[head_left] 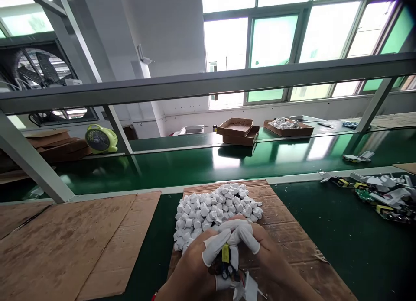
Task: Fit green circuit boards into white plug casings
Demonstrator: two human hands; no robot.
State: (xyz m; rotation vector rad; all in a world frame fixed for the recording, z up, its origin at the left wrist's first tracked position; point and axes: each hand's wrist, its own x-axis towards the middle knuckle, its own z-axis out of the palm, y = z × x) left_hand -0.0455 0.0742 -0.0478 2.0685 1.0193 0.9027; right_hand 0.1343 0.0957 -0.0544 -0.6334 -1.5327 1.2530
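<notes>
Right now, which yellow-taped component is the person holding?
The one with black wires, between the left hand and right hand; the other yellow-taped ones lie apart in the heap at right.

Left hand (190, 268), right hand (264, 257) pinch yellow-taped electronic component (225, 253) beside heap of white wrapped parts (214, 210) on cardboard sheet (279, 223).

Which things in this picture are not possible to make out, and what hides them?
Head view only:
- yellow component: its body and wires are partly hidden by the left hand and right hand
- circuit boards: cut off by the right edge
- white pieces in the far cardboard tray: too small to identify
</notes>
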